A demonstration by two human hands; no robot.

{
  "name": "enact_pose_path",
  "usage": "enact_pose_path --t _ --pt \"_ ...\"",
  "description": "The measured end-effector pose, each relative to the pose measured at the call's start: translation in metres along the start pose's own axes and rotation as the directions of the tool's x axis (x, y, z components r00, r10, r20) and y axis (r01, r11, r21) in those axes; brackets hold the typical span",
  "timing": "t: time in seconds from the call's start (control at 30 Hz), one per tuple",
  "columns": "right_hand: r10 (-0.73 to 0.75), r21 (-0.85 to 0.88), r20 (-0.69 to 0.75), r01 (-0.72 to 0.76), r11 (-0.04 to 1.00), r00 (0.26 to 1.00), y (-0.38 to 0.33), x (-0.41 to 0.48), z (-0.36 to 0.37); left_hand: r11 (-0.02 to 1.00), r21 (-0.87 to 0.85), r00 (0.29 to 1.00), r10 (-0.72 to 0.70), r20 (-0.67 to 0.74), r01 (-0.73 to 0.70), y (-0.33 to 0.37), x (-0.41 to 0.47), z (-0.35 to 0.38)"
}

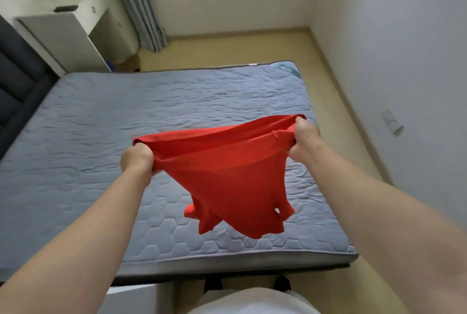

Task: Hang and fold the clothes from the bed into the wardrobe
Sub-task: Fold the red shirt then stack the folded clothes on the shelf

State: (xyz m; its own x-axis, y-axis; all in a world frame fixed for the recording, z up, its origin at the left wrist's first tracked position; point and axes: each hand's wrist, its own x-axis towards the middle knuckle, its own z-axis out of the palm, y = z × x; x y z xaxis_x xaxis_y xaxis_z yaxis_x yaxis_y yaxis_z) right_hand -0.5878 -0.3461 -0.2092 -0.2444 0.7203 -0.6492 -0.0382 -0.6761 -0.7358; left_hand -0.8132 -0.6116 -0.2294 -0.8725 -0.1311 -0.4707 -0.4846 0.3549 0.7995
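A red garment (227, 177) hangs in the air above the bed (101, 116), stretched out between both my hands. My left hand (136, 158) grips its left edge and my right hand (304, 139) grips its right edge. The cloth sags in the middle and tapers down toward me, its lower end loose over the grey quilted mattress. No other clothes show on the bed. The wardrobe is not in view.
A dark padded headboard (17, 78) lines the bed's left side. A white nightstand (65, 41) and grey-blue curtains (141, 8) stand at the back left. Beige floor (227, 48) runs behind and right of the bed, up to white walls. A white box (131, 298) sits by my feet.
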Motion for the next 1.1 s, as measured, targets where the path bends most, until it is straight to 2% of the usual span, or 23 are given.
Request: enact_pose_path --t 0.03,0.1,0.17,0.2,0.23,0.27,0.33,0.4,0.43,0.47,0.57,0.6,0.67,0.73,0.8,0.83,0.9,1.0,1.07,1.1 --pt "0.01 -0.015 0.05 -0.009 1.0 0.999 -0.007 -0.008 0.004 1.0 -0.001 1.0 -0.002 0.007 0.002 -0.001 -0.001 -0.002" --pt "0.006 -0.163 0.156 0.019 0.986 0.988 -0.02 -0.023 0.008 0.999 0.029 1.0 0.031 -0.004 -0.031 -0.004 0.0 -0.008" --pt "-0.004 -0.356 0.226 0.087 0.93 0.974 -0.032 -0.036 0.006 0.952 0.255 0.981 0.187 -0.055 -0.167 -0.01 0.008 -0.018" --pt "-0.027 -0.458 0.236 0.136 0.879 0.971 -0.037 -0.04 0.005 0.889 0.382 0.958 0.284 -0.032 -0.251 -0.012 0.012 -0.023" --pt "-0.066 -0.568 0.242 0.196 0.799 0.968 -0.043 -0.045 0.004 0.82 0.455 0.93 0.364 0.053 -0.347 -0.014 0.015 -0.025" --pt "-0.117 -0.688 0.243 0.256 0.679 0.963 -0.047 -0.048 0.003 0.759 0.48 0.897 0.405 0.179 -0.439 -0.014 0.016 -0.026" --pt "-0.225 -0.892 0.264 0.326 0.312 0.938 -0.056 -0.049 -0.001 0.613 0.565 0.833 0.387 0.395 -0.553 -0.012 0.012 -0.022" --pt "-0.305 -0.947 0.316 0.319 -0.042 0.898 -0.06 -0.051 -0.005 0.439 0.665 0.797 0.318 0.513 -0.604 -0.01 0.001 -0.015" --pt "-0.338 -0.937 0.347 0.311 -0.158 0.875 -0.061 -0.049 -0.008 0.383 0.686 0.786 0.294 0.544 -0.619 -0.008 -0.006 -0.011" --pt "-0.364 -0.925 0.37 0.302 -0.232 0.855 -0.06 -0.048 -0.01 0.35 0.699 0.782 0.277 0.558 -0.623 -0.006 -0.013 -0.008" --pt "-0.405 -0.901 0.388 0.25 -0.353 0.828 -0.056 -0.045 -0.017 0.32 0.734 0.8 0.237 0.55 -0.599 0.002 -0.025 0.001" --pt "-0.408 -0.891 0.388 0.225 -0.394 0.826 -0.056 -0.043 -0.019 0.322 0.748 0.814 0.229 0.533 -0.581 0.005 -0.027 0.003" --pt "-0.424 -0.878 0.384 0.183 -0.442 0.82 -0.058 -0.043 -0.024 0.395 0.743 0.84 0.221 0.495 -0.541 0.009 -0.031 0.007" --pt "-0.443 -0.869 0.378 0.146 -0.473 0.813 -0.063 -0.04 -0.029 0.617 0.622 0.848 0.154 0.506 -0.483 0.012 -0.033 0.011" --pt "-0.474 -0.872 0.357 0.105 -0.478 0.805 -0.068 -0.038 -0.034 0.865 0.411 0.86 0.042 0.509 -0.286 0.02 -0.034 0.013" --pt "-0.483 -0.879 0.335 0.084 -0.469 0.809 -0.071 -0.037 -0.036 0.933 0.308 0.876 0.018 0.482 -0.189 0.025 -0.034 0.015" --pt "-0.489 -0.899 0.277 0.044 -0.435 0.827 -0.076 -0.036 -0.04 0.994 0.103 0.924 -0.004 0.382 -0.038 0.036 -0.035 0.016" --pt "-0.493 -0.914 0.224 0.005 -0.406 0.841 -0.082 -0.036 -0.047 0.972 -0.204 0.962 -0.056 0.268 0.113 0.051 -0.031 0.023" --pt "-0.504 -0.914 0.216 -0.009 -0.406 0.836 -0.085 -0.037 -0.049 0.968 -0.23 0.973 -0.045 0.228 0.099 0.058 -0.032 0.028" --pt "-0.51 -0.913 0.215 -0.015 -0.408 0.833 -0.086 -0.037 -0.049 0.985 -0.167 0.983 -0.017 0.184 0.048 0.059 -0.033 0.031"
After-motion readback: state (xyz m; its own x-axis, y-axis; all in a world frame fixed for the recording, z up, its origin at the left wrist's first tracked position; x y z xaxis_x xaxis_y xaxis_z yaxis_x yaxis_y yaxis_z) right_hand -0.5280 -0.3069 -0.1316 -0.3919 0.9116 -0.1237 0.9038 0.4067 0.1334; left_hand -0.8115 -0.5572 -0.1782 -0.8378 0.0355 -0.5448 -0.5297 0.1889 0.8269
